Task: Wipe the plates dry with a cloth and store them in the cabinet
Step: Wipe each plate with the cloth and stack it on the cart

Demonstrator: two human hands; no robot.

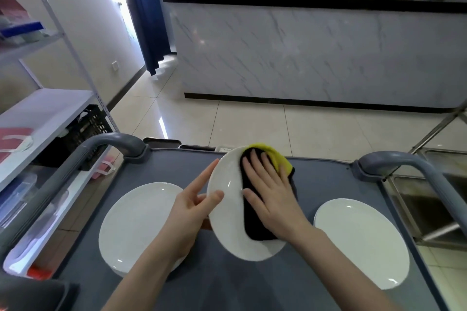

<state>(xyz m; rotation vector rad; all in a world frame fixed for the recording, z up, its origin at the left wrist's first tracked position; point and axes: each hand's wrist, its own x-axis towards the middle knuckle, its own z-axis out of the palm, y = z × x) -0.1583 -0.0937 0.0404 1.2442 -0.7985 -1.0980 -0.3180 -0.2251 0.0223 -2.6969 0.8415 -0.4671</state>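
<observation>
**Plate under the cloth**

White and glossy, the plate (227, 219) is held tilted above the grey counter (252, 283). The left hand (192, 207) pinches its rim, thumb on the face. The right hand (267, 189), fingers flat and spread, presses a black-and-yellow cloth (251, 225) onto it. A second plate (134, 222) lies under the left hand and a third plate (358, 240) lies right of the right hand. Far left of the left hand is a black crate (88, 131), contents unclear.

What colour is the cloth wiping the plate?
The cloth is black, with yellow at its far edge, seen in the head view.
</observation>
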